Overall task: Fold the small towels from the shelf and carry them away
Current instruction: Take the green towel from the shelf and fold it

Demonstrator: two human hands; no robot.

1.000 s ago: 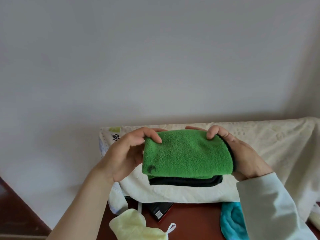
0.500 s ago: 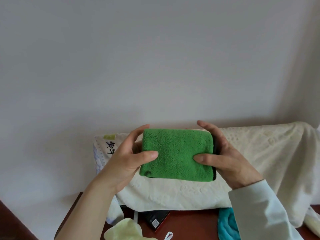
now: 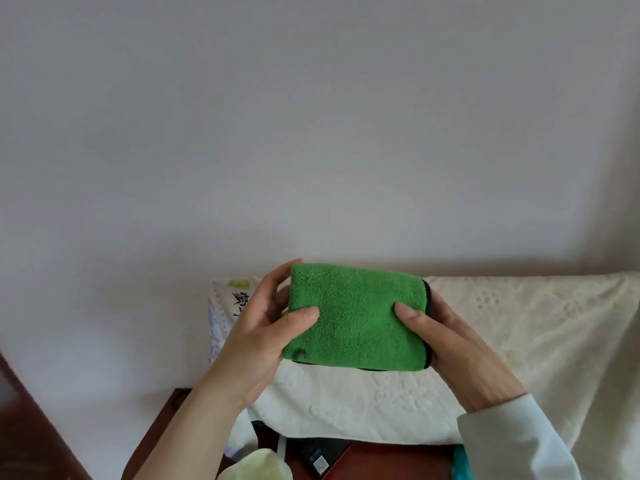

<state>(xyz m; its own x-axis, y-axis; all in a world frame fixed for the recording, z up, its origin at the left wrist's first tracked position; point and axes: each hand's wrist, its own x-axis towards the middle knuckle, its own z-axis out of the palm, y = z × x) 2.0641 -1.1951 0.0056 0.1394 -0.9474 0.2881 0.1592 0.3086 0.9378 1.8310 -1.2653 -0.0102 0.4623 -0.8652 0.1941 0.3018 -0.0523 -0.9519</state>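
Pale yellow cloth, black device and teal cloth lie below; cream cover lies behind, partly hidden. Left hand and right hand pinch the folded green towel by its ends in mid-air, with its long axis running left to right.

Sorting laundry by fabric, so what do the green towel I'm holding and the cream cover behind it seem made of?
Green towel: likely plush microfibre, matte, judging by its short fuzzy pile and black stitched edge. Cream cover: probably cotton or a blend, matte, with a raised floral pattern and small eyelet holes.
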